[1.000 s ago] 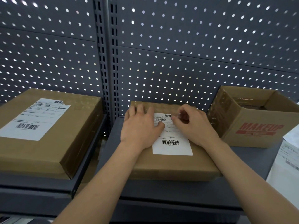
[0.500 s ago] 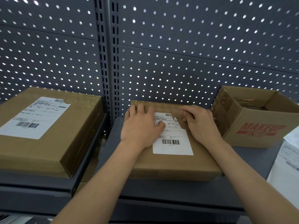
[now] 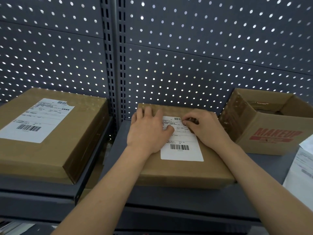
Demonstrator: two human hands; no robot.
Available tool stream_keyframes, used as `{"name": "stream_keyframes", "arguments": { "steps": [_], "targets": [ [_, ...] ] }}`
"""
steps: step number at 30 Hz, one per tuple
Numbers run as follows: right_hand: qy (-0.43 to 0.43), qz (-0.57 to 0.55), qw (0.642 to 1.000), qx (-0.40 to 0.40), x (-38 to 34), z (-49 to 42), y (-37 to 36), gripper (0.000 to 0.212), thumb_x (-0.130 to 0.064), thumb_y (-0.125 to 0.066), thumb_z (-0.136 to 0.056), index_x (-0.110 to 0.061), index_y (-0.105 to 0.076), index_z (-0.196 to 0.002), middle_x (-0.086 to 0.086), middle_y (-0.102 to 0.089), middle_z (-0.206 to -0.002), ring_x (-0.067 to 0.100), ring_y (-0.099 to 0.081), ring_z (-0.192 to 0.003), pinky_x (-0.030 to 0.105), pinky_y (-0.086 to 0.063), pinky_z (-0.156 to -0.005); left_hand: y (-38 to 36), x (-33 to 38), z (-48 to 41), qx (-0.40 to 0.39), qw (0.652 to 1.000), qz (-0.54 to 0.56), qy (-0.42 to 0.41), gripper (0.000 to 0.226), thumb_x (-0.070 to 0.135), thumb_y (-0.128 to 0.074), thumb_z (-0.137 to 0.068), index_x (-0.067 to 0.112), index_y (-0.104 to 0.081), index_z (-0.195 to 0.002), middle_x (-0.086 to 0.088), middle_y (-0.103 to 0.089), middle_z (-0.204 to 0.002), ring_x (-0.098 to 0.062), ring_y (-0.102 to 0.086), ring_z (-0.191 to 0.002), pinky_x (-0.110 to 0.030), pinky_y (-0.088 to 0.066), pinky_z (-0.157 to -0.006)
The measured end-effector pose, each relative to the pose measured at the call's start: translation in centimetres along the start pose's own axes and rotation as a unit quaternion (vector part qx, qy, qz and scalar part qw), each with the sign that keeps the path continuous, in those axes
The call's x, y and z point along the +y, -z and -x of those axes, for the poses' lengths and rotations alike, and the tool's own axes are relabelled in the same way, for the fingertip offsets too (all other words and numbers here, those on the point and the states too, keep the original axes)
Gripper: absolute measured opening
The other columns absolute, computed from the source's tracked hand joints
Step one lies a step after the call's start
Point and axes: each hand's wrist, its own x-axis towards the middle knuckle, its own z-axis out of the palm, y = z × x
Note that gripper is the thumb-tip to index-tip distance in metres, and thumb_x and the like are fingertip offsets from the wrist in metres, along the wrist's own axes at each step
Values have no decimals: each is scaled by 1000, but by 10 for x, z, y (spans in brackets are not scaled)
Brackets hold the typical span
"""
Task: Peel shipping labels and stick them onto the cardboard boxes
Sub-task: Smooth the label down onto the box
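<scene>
A flat cardboard box (image 3: 177, 172) lies on the middle shelf with a white shipping label (image 3: 182, 153) stuck on its top. My left hand (image 3: 149, 131) rests flat on the box's left part, fingers straight and thumb tip on the label's left side. My right hand (image 3: 206, 131) sits at the label's top right corner with its fingers curled. Thumb and index fingertip pinch that corner. The label's lower half with the barcode lies flat and uncovered.
A second flat box (image 3: 50, 156) with a label (image 3: 33, 121) sits on the left shelf. An open cardboard box printed MAKEUP (image 3: 274, 134) stands at the right. White label sheets (image 3: 303, 167) lie at the far right edge. A perforated grey back panel (image 3: 186, 65) closes the shelf behind.
My right hand's fingers, flatter on the label's upper right half a second ago, have curled again at the corner. My left hand has stayed in place on the box.
</scene>
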Motion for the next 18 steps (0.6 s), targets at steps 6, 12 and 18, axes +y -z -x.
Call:
{"name": "stream_keyframes", "arguments": {
  "steps": [6,12,18],
  "targets": [
    [-2,63,997,-37,-8,-9,1,18,-8,-55,-93,-18,-67,-102,-7,-61,-87,13,-54,-85,30,-45,-81,-2,0,-1,5,1000,0,1,54,55,-43,-90,21,-48,-132,-9,-44,-134,-31,-31,-129,-44,-27,-112],
    [-10,103,992,-70,-11,-9,-4,29,1,-50,-91,-22,-61,-106,-3,-58,-99,18,-58,-101,42,-50,-87,-2,0,-1,1,1000,-1,4,53,55,-43,-90,21,-49,-130,-8,-42,-135,-30,-30,-129,-44,-26,-113],
    [1,94,993,-71,-8,-9,-5,31,2,-49,-88,-28,-49,-92,-6,-58,-94,15,-56,-92,42,-50,-82,0,1,0,-2,1000,-2,6,53,55,-43,-90,22,-48,-132,-8,-43,-135,-30,-30,-129,-44,-26,-112]
  ]
}}
